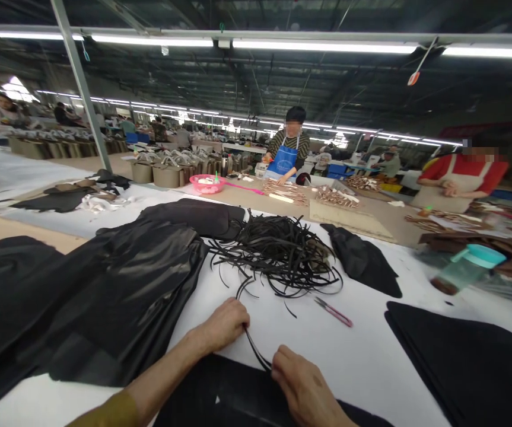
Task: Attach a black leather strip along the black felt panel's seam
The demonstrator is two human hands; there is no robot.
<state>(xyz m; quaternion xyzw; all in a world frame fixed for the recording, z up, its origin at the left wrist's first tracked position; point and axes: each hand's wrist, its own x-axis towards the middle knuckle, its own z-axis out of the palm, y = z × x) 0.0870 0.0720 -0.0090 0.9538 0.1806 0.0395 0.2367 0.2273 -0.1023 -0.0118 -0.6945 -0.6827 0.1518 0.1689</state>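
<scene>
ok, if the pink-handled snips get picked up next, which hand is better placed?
Probably the right hand: the snips' handle lies nearer to it, across bare white surface. The left hand is farther off. Both hold the black strips, so either would let go first.

Bright below, dim above

Tube lights (324,45) glare across the top of the frame beneath a dark ceiling (277,77). The white tabletop (349,362) shows bright at lower centre; black sheets (149,261) at left carry a sheen. The jug (467,271) at right is stretched and blurred.
</scene>
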